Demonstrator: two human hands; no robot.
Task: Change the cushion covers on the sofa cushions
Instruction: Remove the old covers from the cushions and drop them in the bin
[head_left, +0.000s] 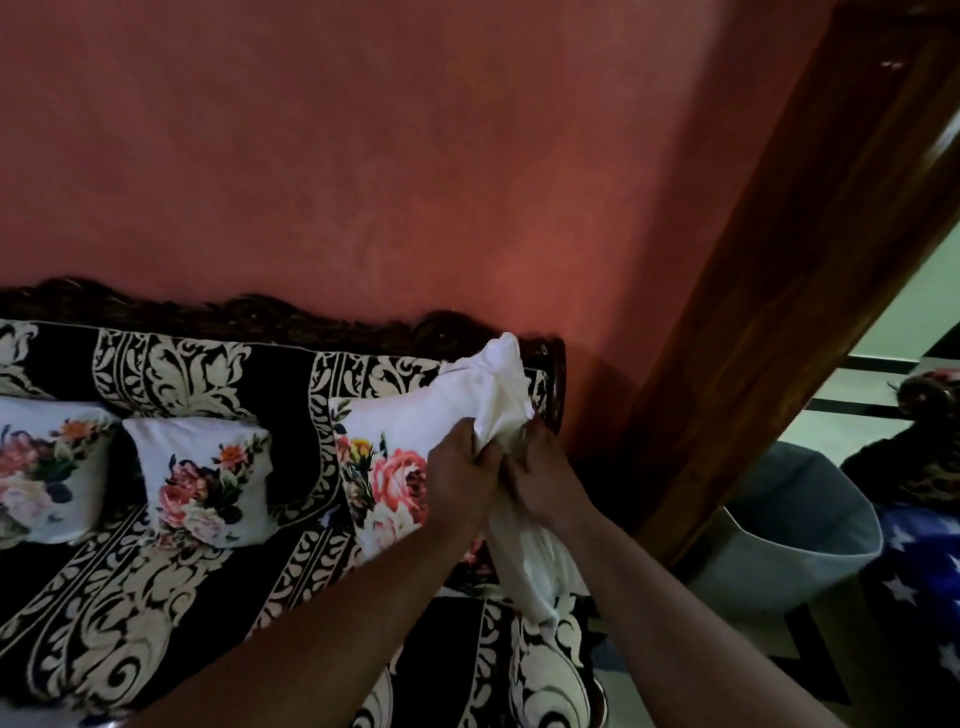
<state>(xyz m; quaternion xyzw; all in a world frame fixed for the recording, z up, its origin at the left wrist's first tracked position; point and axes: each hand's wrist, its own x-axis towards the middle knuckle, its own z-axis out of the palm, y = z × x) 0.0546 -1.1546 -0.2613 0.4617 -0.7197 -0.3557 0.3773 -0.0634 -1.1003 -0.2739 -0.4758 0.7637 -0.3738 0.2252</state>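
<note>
Your left hand (460, 457) and right hand (540, 467) meet side by side at the right end of the sofa (291, 364), each grip clamped on bunched white fabric of the floral cushion cover (483, 395). Your fingers are curled into the loose cloth, which rises in a peak above your knuckles and hangs in a long fold below your wrists. The cushion in that cover leans against the sofa back at the far right, its rose print showing just left of your left hand. Two more floral cushions sit further left along the back: the middle cushion (208, 478) and the left cushion (47, 467), which is cut off by the edge of the view. The sofa wears a black and cream patterned throw under a dark carved wooden top rail. Right of the sofa stands a grey basket (800, 525) beside the wooden door frame (789, 260), near a blue star-print cloth (924, 561).
</note>
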